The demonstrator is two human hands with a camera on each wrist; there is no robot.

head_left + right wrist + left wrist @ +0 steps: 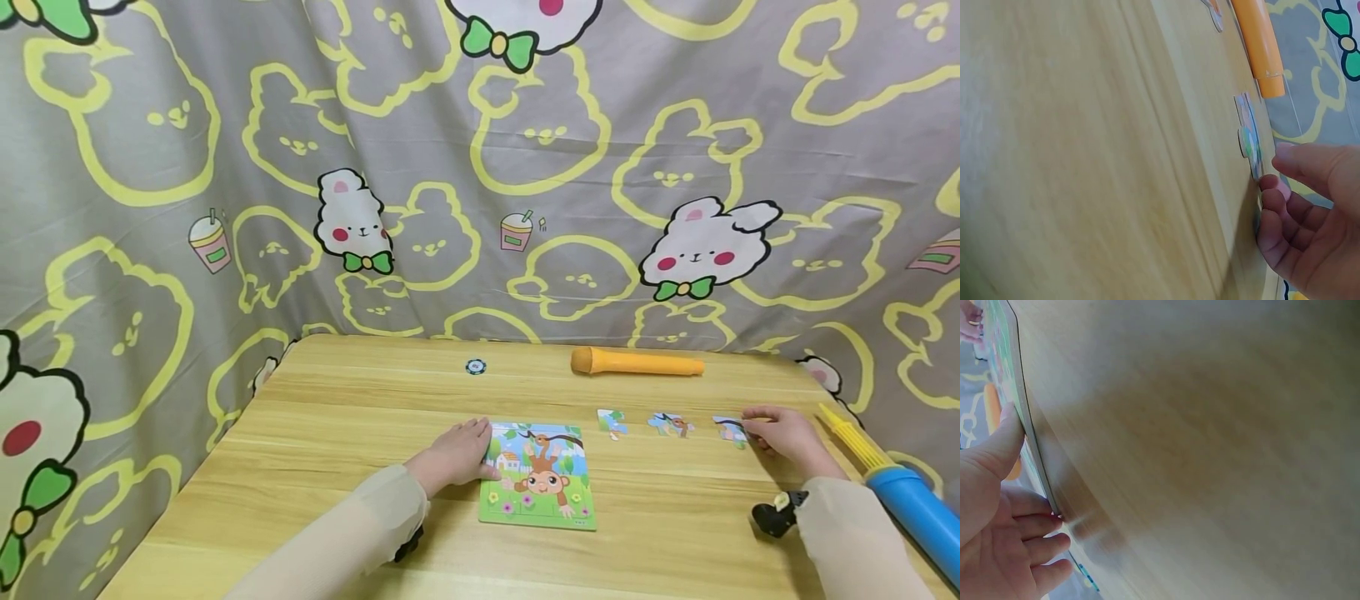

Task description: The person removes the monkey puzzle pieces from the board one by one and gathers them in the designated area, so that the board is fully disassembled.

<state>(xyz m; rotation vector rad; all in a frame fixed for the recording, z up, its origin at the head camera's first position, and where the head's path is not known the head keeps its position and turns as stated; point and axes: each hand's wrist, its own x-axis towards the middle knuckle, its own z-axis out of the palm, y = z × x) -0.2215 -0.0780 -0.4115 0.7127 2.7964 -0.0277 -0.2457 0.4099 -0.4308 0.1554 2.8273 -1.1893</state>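
Observation:
A square monkey puzzle [537, 479] lies on the table in the head view. My left hand [456, 454] rests at its left side, the thumb on the board's edge and the other fingers extended by the corner; the left wrist view shows this hand [1004, 519] from the palm side. To the right, three loose puzzle pieces lie in a row: a left one [612, 423], a middle one [670, 424] and a right one [728, 429]. My right hand [783, 437] is at the right piece [1249, 137], fingers bent beside its end, thumb apart from the index finger.
An orange toy microphone [637, 362] lies behind the pieces. A round chip [476, 367] lies toward the back of the wooden table [360, 392]. A blue and yellow toy pump [911, 508] lies along the right side. A patterned curtain [427, 150] hangs behind the table.

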